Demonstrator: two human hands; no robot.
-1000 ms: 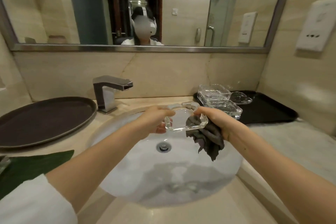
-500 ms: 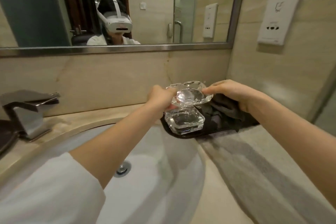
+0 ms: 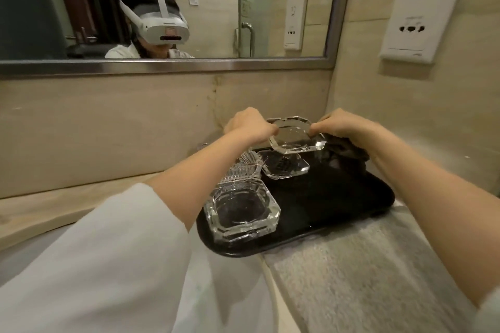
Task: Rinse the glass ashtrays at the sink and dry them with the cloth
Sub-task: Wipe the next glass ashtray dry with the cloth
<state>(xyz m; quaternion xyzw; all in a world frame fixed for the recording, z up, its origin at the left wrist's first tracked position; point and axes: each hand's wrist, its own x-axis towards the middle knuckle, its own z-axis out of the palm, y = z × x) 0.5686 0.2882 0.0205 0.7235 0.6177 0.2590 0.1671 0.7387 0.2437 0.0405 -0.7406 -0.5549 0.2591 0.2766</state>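
Nearest, a grey fluffy towel (image 3: 359,273) lies flat on the counter. Just past it is a black oval plastic tray (image 3: 338,203). On the tray's near left end sits a thick, clear, eight-sided glass ashtray (image 3: 241,211), with a ribbed clear glass dish (image 3: 244,169) behind it and another clear glass ashtray (image 3: 284,166) farther back. Above that far one, both hands hold a flat clear glass ashtray (image 3: 295,134) in the air. The left hand (image 3: 250,126) pinches its left edge with bent fingers. The right hand (image 3: 343,124) pinches its right edge, and a dark grey cloth (image 3: 343,150) is bunched under that hand. This ashtray looks dried and ready to set down. I cannot tell whether the ones on the tray are washed yet.
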